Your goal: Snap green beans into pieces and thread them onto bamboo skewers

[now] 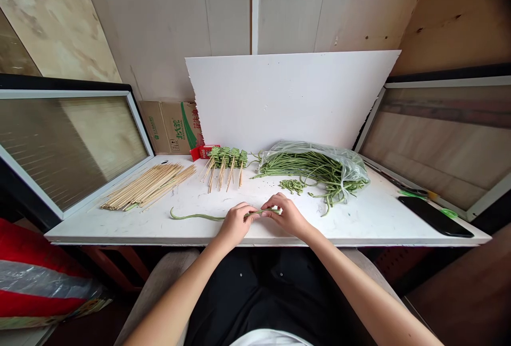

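The person sat at a white table (359,223) with both hands close together near its front edge. The left hand (235,223) and the right hand (288,215) each pinched the same long green bean (195,217), with their fingertips almost touching. The rest of the bean lay flat on the table and trailed away to the left, with a little curl at its end. Farther back on the left lay a pile of bare wooden sticks (147,186). Near the middle at the back were some sticks with green bean bits on them (225,162), laid side by side. To the right of those, a clear plastic bag (351,167) held a big heap of long beans (315,167), and a small pile of cut bean pieces (292,185) sat just in front of it. A black phone (435,217) lay far off at the right end. A white board (287,98) leaned on the wall behind, with a cardboard box (171,126) beside it.
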Tool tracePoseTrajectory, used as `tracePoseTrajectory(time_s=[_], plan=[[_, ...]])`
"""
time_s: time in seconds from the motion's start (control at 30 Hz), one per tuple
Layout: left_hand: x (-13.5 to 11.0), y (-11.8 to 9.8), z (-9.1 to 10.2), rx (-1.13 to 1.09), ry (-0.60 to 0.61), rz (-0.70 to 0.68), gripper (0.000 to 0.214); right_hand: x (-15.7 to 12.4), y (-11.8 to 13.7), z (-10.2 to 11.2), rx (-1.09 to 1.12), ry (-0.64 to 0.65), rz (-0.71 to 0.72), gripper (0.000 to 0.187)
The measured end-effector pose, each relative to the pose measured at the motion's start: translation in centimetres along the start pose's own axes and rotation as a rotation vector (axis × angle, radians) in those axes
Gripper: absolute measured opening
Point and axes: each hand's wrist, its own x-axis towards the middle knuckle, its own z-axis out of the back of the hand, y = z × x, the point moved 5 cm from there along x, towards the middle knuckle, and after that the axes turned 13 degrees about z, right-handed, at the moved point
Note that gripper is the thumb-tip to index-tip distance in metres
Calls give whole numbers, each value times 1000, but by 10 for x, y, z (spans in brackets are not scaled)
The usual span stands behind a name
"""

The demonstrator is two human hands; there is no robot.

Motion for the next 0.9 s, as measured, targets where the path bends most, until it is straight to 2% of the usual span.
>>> tracePoseTrajectory(time_s=[0.3,0.5,0.73,0.9], plan=[[-2,-8,-3,-5,24,-24,16,1,6,-4,51,-31,0,22],[-4,-14,-1,-102,-7,-71,21,0,7,-6,170,-90,-46,22],[0,-12,3,-84,-7,-22,16,0,0,-1,144,-143,-69,27],[-1,-10,3,-53,-8,-54,15,1,6,-3,89,-82,1,23]])
